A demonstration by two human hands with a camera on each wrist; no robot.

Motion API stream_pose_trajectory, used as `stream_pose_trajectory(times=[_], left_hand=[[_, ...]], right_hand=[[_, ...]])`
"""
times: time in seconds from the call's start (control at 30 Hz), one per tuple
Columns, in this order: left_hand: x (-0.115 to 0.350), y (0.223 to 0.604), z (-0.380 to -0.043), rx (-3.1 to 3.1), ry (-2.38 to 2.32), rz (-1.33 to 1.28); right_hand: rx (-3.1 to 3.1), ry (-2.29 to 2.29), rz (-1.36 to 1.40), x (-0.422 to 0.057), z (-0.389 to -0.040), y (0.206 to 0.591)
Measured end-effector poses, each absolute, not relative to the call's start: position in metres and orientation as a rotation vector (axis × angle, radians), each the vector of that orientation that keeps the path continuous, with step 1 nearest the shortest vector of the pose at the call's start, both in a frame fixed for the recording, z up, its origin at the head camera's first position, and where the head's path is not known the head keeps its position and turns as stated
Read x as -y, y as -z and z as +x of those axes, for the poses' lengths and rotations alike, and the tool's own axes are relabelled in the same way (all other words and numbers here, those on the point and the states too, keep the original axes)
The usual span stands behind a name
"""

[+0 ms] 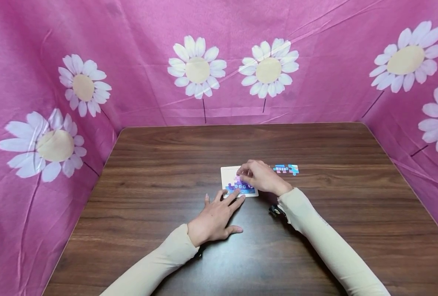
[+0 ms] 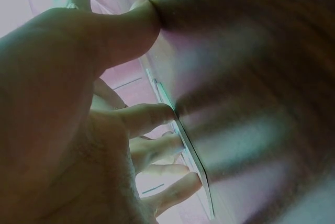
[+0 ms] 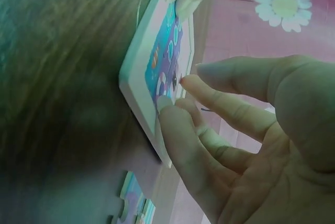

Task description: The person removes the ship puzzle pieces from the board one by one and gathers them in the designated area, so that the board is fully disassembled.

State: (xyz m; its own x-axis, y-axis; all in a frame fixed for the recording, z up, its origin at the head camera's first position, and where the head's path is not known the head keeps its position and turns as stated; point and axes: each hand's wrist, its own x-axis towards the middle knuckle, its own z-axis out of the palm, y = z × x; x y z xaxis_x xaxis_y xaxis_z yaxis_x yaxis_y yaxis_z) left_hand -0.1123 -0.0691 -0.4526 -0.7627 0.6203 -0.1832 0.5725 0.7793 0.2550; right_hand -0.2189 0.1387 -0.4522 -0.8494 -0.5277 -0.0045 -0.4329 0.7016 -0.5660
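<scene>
A small white-framed jigsaw tray point(image 1: 226, 173) lies flat on the table, with blue and purple pieces fitted along its near part and a pale bare area at its far left. My left hand point(image 1: 215, 216) spreads its fingers, and their tips rest on the tray's near edge; the thumb points off to the right. Over the right side of the tray, my right hand point(image 3: 225, 124) bends its fingers, with fingertips touching the assembled picture point(image 3: 170, 51). Thumb and fingers look apart there, and no piece shows between them. This hand hides part of the picture in the head view.
Two loose jigsaw pieces, one purple-blue point(image 1: 280, 169) and one light blue point(image 1: 293, 169), lie right of the tray, touching or nearly so. The brown wooden table point(image 1: 160, 160) meets a pink flowered cloth point(image 1: 141, 94) at the back and sides.
</scene>
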Motion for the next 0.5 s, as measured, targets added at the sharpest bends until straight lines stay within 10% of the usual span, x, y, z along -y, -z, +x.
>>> stream_pose_trajectory(times=[0.5], left_hand=[[0.0687, 0.4521, -0.1128, -2.704, -0.259, 0.915]], right_hand=[[-2.752, 0.916, -0.789, -0.1347, -0.2170, 0.4514]])
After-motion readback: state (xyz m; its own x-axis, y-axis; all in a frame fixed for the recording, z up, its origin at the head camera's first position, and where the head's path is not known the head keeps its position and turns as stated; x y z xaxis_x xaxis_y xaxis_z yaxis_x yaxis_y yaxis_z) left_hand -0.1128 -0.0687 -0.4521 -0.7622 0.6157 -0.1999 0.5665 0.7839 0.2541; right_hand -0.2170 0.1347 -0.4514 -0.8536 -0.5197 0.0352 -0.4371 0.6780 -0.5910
